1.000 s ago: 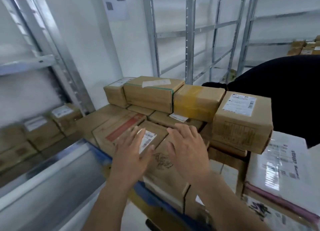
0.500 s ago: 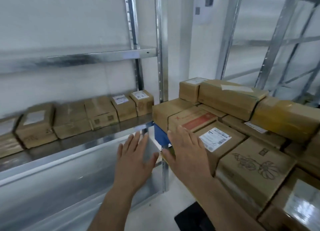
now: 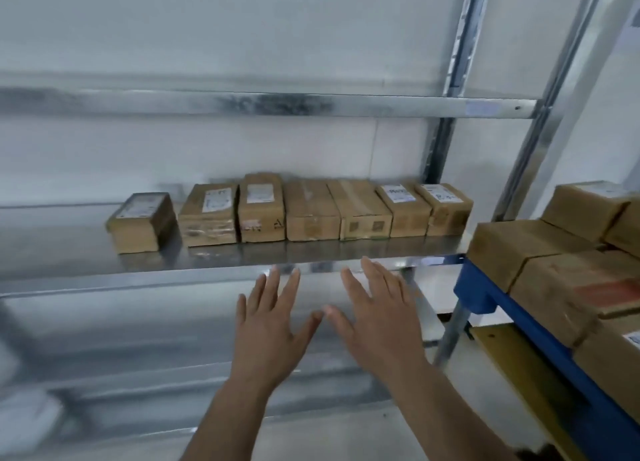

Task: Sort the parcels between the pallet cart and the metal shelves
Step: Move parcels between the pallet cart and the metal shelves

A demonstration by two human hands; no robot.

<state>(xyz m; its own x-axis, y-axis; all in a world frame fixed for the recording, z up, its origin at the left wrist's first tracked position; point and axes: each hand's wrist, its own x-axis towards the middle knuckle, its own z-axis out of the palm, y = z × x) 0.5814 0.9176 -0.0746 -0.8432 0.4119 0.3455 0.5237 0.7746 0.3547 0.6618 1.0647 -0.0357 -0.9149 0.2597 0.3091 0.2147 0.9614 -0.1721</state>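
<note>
No text can be read: the white labels (image 3: 397, 194) on the parcels (image 3: 313, 210) along the shelf (image 3: 86, 256) are too blurred.

head cam | faces metal shelves (image 3: 242, 270), close | angled down slightly | edges blurred, probably motion

You see bright, even, cool light with soft shadows; glare streaks the metal shelves (image 3: 242, 270), motion blur smears the left edge, and wide-angle distortion bends the uprights (image 3: 460, 38).
</note>
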